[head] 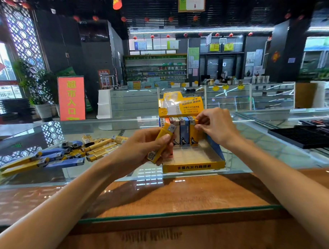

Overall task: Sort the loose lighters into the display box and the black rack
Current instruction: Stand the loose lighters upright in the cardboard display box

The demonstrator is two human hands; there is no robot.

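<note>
Gripping a tilted yellow lighter, the left hand hovers at the display box; the right hand pinches the upright lighter ending its row. Loose lighters lie left of the left hand, the black rack right of the right hand
</note>
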